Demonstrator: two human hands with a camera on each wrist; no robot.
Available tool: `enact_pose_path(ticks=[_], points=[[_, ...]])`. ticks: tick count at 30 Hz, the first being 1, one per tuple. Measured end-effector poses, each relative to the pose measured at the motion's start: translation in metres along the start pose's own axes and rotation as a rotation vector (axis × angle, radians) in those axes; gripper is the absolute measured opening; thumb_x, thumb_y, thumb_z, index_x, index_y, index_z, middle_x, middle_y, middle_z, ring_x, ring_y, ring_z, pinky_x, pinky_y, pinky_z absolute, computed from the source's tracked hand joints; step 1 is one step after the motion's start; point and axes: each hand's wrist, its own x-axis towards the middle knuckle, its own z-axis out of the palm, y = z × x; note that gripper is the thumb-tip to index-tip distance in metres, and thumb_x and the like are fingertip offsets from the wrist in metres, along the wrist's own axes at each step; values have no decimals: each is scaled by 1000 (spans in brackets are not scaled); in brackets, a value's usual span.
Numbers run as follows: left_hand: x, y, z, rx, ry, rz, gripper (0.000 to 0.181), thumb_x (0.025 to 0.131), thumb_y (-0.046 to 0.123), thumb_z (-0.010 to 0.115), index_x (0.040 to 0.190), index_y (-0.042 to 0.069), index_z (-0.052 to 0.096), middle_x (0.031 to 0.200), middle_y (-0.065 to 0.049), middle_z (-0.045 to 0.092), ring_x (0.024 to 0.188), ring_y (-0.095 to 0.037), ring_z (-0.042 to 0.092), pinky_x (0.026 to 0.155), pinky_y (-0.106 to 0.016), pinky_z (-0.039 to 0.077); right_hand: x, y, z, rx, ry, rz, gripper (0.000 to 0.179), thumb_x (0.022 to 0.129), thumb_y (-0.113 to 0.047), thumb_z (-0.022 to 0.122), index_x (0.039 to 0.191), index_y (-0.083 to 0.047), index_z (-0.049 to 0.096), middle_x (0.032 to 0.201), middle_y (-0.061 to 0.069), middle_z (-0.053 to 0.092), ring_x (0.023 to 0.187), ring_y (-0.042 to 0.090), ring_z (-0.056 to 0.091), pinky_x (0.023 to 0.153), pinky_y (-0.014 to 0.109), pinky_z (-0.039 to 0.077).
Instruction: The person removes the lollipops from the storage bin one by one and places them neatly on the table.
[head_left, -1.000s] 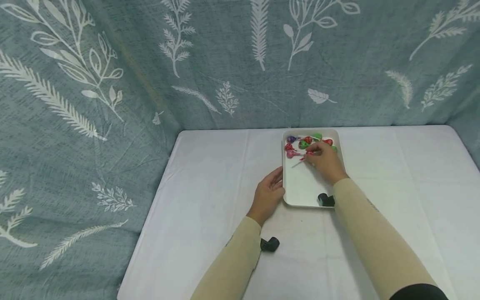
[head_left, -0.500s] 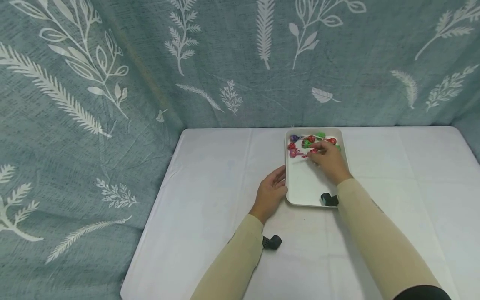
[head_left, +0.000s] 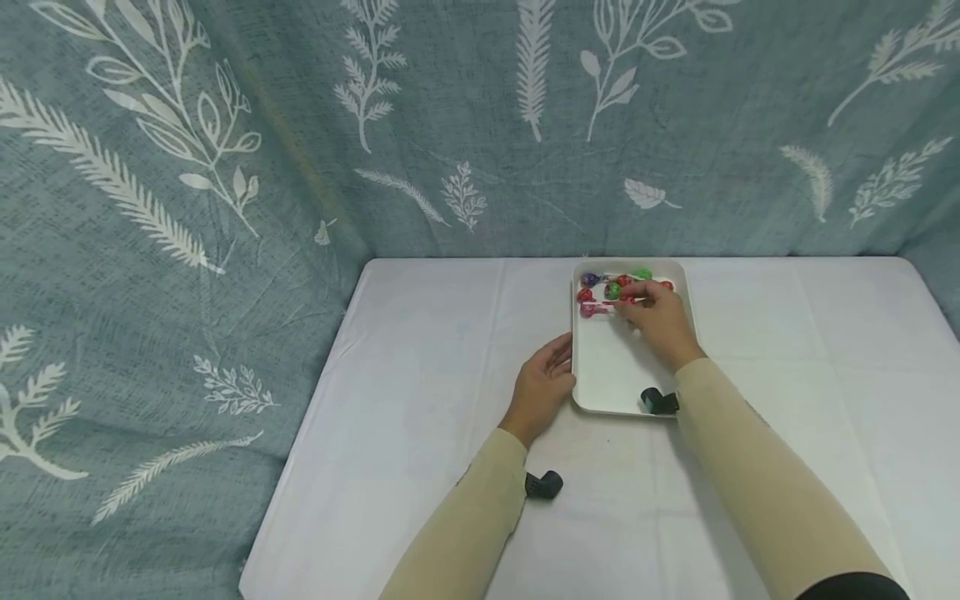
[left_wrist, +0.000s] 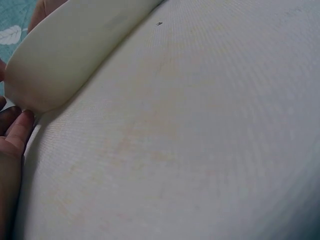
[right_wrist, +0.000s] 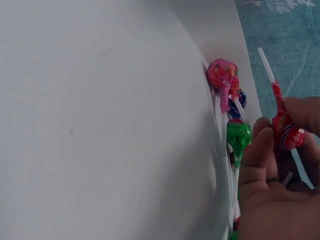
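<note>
A red-wrapped lollipop (right_wrist: 289, 134) is pinched between the thumb and fingers of my right hand (head_left: 660, 321), over the far part of a white tray (head_left: 611, 375). Its white stick points left in the head view. Around those fingers lie several wrapped lollipops: a pink one (head_left: 587, 309), a green one (right_wrist: 239, 134), a purple one (head_left: 590, 279) and a red one (head_left: 584, 294). Some are partly hidden by the right hand. My left hand (head_left: 538, 387) touches the tray's left side from outside, its thumb (left_wrist: 22, 125) against the wall near the base.
A white cloth (head_left: 420, 375) covers the table. Blue-green leaf-patterned fabric (head_left: 480, 125) hangs behind it and at the left. Black wrist devices (head_left: 543, 485) stick out from both sleeves; the right one overlaps the tray's near right corner.
The lollipop in my right hand has turned: its stick pointed down-left and now lies level, pointing left. The left hand keeps its place at the tray. The head view has shifted slightly.
</note>
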Motion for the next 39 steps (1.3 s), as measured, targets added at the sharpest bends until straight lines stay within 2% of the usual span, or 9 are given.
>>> enact_pose_path(ticks=[6, 11, 15, 21, 26, 37, 39], points=[[-2, -1, 0, -4, -5, 3, 70, 89, -10, 58, 158, 0, 52, 155, -13, 59, 135, -20, 63, 111, -28, 53, 0, -9, -4, 21, 0, -21, 34, 105, -10, 71, 134, 7, 66, 131, 21, 64, 93, 15, 63, 77, 22, 59], [-2, -1, -2, -6, 0, 20, 70, 89, -11, 57, 158, -1, 51, 156, -16, 58, 136, -23, 62, 111, -29, 53, -3, -19, -11, 20, -23, -5, 34, 106, -12, 69, 135, 5, 65, 139, 19, 60, 101, 19, 64, 94, 41, 62], [-2, -1, -3, 2, 5, 20, 70, 89, -10, 57, 158, -1, 51, 156, -15, 58, 136, -23, 62, 111, -28, 53, -5, -26, -17, -4, -25, -5, 35, 108, -17, 70, 135, 4, 66, 139, 17, 58, 104, 24, 65, 99, 50, 60], [-2, 0, -3, 25, 8, 15, 68, 91, -9, 57, 158, -1, 52, 156, -13, 59, 135, -19, 63, 111, -27, 53, -8, -34, -25, -2, -17, -17, 37, 108, -21, 71, 135, 3, 66, 134, 17, 62, 106, 27, 66, 100, 50, 59], [-1, -1, -2, 29, 13, 15, 68, 91, -9, 57, 158, -1, 53, 155, -12, 60, 134, -17, 64, 110, -27, 54, -10, -38, -32, -3, -22, -9, 37, 108, -21, 70, 136, 2, 65, 135, 16, 64, 107, 23, 66, 99, 48, 59], [-1, 2, 0, 11, -1, 25, 69, 90, -10, 55, 158, -2, 51, 156, -15, 58, 136, -18, 62, 111, -28, 53, -11, -38, -53, -23, 5, 32, 41, 108, -23, 68, 142, -1, 63, 141, 12, 59, 112, 22, 61, 92, 39, 59], [-1, 2, 0, 4, -6, 26, 70, 90, -11, 55, 159, -2, 50, 156, -15, 57, 137, -19, 62, 111, -28, 53, -11, -37, -59, -21, 13, 39, 44, 108, -27, 69, 144, -3, 62, 143, 12, 58, 114, 23, 61, 95, 42, 58]])
